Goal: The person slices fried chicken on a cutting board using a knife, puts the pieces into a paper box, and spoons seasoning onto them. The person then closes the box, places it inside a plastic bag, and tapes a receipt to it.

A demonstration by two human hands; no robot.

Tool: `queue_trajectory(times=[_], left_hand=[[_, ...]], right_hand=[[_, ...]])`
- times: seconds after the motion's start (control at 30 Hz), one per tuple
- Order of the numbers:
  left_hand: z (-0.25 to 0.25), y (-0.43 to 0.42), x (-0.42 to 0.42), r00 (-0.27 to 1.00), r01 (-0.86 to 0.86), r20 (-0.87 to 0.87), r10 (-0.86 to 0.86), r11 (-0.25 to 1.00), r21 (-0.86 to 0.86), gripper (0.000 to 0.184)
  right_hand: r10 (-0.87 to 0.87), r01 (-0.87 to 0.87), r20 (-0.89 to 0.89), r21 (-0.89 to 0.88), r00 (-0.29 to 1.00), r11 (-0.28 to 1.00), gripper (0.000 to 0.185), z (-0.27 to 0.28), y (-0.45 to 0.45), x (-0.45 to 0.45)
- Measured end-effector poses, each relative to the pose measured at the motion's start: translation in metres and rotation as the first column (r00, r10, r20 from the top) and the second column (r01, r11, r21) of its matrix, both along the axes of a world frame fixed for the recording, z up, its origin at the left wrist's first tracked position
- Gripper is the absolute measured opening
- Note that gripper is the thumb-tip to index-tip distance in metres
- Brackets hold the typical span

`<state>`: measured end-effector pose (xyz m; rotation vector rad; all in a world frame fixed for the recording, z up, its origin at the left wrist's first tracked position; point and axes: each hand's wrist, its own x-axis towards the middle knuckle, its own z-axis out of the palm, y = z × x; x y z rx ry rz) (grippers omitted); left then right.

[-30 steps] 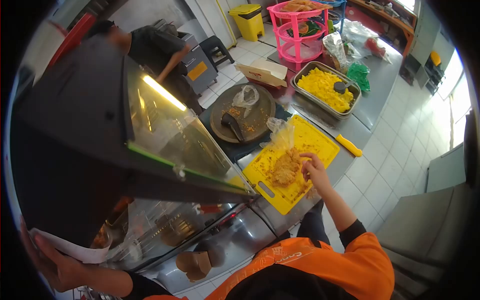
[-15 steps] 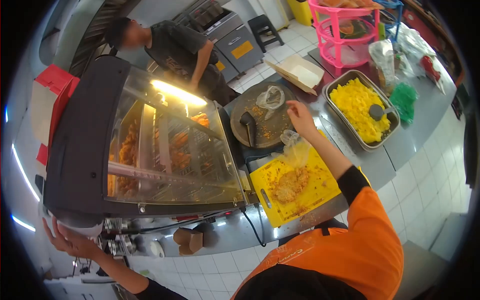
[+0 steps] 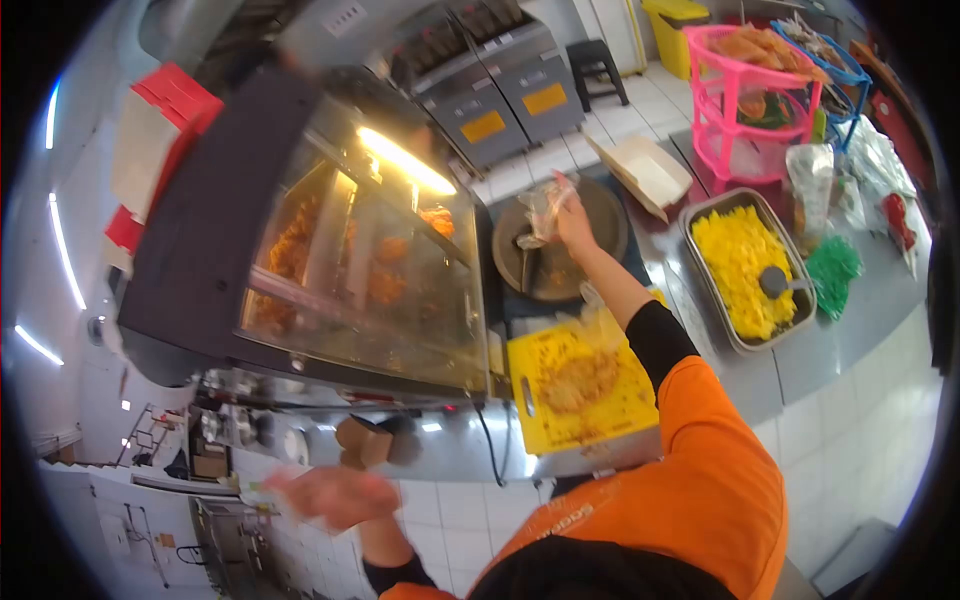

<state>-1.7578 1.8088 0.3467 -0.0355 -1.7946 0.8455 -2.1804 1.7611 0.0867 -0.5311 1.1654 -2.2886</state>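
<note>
My right hand point(image 3: 574, 222) is closed on a crumpled piece of thin clear plastic point(image 3: 544, 208), bag or glove, above the round chopping board point(image 3: 590, 275). A black-handled tool point(image 3: 527, 266) lies on that board, partly covered by the plastic. Below it, a yellow cutting board point(image 3: 540, 437) holds a flat breaded piece of food point(image 3: 580, 382) and scattered crumbs. More clear plastic point(image 3: 603, 318) rests at its upper edge, partly behind my right forearm. My left hand point(image 3: 338, 498), smeared by motion, hangs in front of the counter; its fingers cannot be made out.
A heated display case point(image 3: 215, 215) with fried pieces stands left. Right of the boards are a metal tray point(image 3: 741, 346) of yellow food with a scoop, an open paper box point(image 3: 645, 175), a pink rack point(image 3: 752, 135) and a green plastic bag point(image 3: 834, 275). A brown box point(image 3: 365, 440) sits near the counter edge.
My right hand has moved left over the round board and taken up the clear plastic. My left hand has swung from the display case toward my body. The other person is mostly hidden now.
</note>
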Motion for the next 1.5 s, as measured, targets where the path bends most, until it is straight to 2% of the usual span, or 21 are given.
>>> queue_trajectory(times=[0.03,0.07,0.1,0.17,0.2,0.23,0.27,0.37,0.47,0.57,0.67,0.77,0.9,0.97,1.13,1.27,1.37,1.4,1.43,1.47,1.5], left_hand=[[-0.031,0.025,-0.015,0.981,-0.053,0.192,-0.01,0.946,0.32,0.028],[-0.059,0.036,-0.037,0.955,-0.046,0.263,-0.139,0.805,0.591,0.029],[-0.078,0.048,-0.056,0.922,-0.136,0.343,-0.182,0.674,0.726,0.035],[-0.121,0.071,-0.087,0.914,-0.163,0.326,-0.24,0.519,0.839,0.048],[-0.143,0.077,-0.09,0.924,-0.144,0.29,-0.25,0.476,0.868,0.048],[-0.166,0.082,-0.089,0.932,-0.124,0.254,-0.258,0.432,0.893,0.047],[-0.18,0.089,-0.086,0.94,-0.105,0.218,-0.263,0.386,0.916,0.047],[-0.191,0.108,-0.078,0.9,-0.146,0.278,-0.336,0.368,0.918,0.04],[-0.2,0.123,-0.073,0.908,-0.132,0.291,-0.301,0.455,0.881,0.027],[-0.208,0.13,-0.071,0.892,-0.108,0.301,-0.338,0.487,0.867,0.024],[-0.212,0.135,-0.067,0.875,-0.084,0.276,-0.396,0.438,0.895,0.024],[-0.21,0.13,-0.069,0.878,0.001,0.198,-0.436,0.415,0.91,0.023],[-0.209,0.139,-0.068,0.838,0.087,0.122,-0.532,0.35,0.933,0.024],[-0.208,0.139,-0.07,0.837,0.1,0.082,-0.541,0.298,0.949,0.024],[-0.217,0.139,-0.068,0.821,0.151,-0.037,-0.569,0.154,0.976,0.023],[-0.221,0.146,-0.066,0.713,0.234,-0.09,-0.695,0.114,0.966,0.022],[-0.211,0.151,-0.067,0.733,0.257,-0.127,-0.669,0.099,0.961,0.024],[-0.204,0.147,-0.065,0.763,0.254,-0.148,-0.63,0.081,0.964,0.025],[-0.195,0.144,-0.063,0.791,0.252,-0.167,-0.588,0.065,0.965,0.026],[-0.183,0.141,-0.063,0.877,0.157,-0.115,-0.467,0.053,0.986,0.025],[-0.168,0.137,-0.066,0.94,0.061,-0.049,-0.337,0.027,0.998,0.024]], right_hand=[[-0.001,0.013,-0.217,0.054,0.976,0.998,0.04,0.015,0.023,0.027],[-0.016,0.061,-0.426,0.093,0.904,0.994,0.036,0.032,0.048,0.055],[-0.042,0.127,-0.603,0.099,0.797,0.987,0.031,0.049,0.072,0.082],[0.128,-0.013,-0.599,0.191,0.79,0.981,0.034,0.05,0.133,0.16],[0.093,0.011,-0.641,0.156,0.762,0.988,0.034,0.045,0.156,0.191],[0.294,-0.199,-0.424,0.254,0.857,0.947,0.032,0.042,0.182,0.21],[0.471,-0.413,-0.167,0.293,0.866,0.862,0.031,0.037,0.205,0.224],[0.33,-0.339,0.169,0.027,0.929,0.94,0.027,0.022,0.239,0.257],[0.295,-0.308,0.626,-0.091,0.721,0.947,0.029,0.028,0.256,0.258],[0.431,-0.285,0.789,-0.333,0.437,0.899,0.053,0.001,0.264,0.243],[0.505,-0.324,0.725,-0.391,0.467,0.861,0.074,0.046,0.264,0.231],[0.473,-0.388,0.566,-0.274,0.675,0.88,0.086,0.039,0.254,0.233],[0.489,-0.455,0.37,-0.181,0.79,0.872,0.095,0.048,0.247,0.24],[0.516,-0.437,0.344,-0.283,0.785,0.854,0.098,0.043,0.241,0.244],[0.472,-0.424,0.353,-0.209,0.807,0.881,0.098,0.029,0.233,0.248],[0.374,-0.316,0.477,-0.199,0.795,0.927,0.099,0.052,0.225,0.239],[0.625,-0.643,0.154,0.137,0.765,0.753,0.101,0.042,0.226,0.229],[0.655,-0.682,0.202,0.133,0.729,0.719,0.09,0.032,0.226,0.229],[0.732,-0.681,-0.043,0.335,0.68,0.651,0.08,0.031,0.231,0.225],[0.795,-0.61,-0.259,0.526,0.549,0.593,0.071,0.03,0.237,0.219],[0.848,-0.526,-0.357,0.669,0.393,0.525,0.065,0.031,0.239,0.218]])
